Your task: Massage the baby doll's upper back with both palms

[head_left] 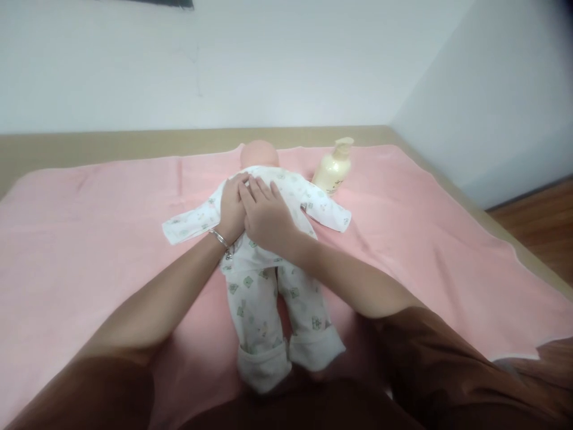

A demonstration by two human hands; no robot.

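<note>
A baby doll [259, 289] in a white suit with small green prints lies on a pink cloth, its bald head at the far end and its cuffed trouser legs toward me. No face shows on it. My left hand [233, 206] rests flat on the upper body, left of the middle, with a silver bracelet [219, 237] at the wrist. Close against it, my right hand [266, 218] lies flat with its fingers stretched out, its fingertips near those of the left. Neither hand holds anything. The doll's sleeves spread out to both sides.
A cream pump bottle [332, 170] stands beyond the doll's right-hand sleeve. The pink cloth [102, 239] covers most of a tan surface [111, 146], which meets a white wall [290, 65]. Wooden floor [537, 221] shows at the right.
</note>
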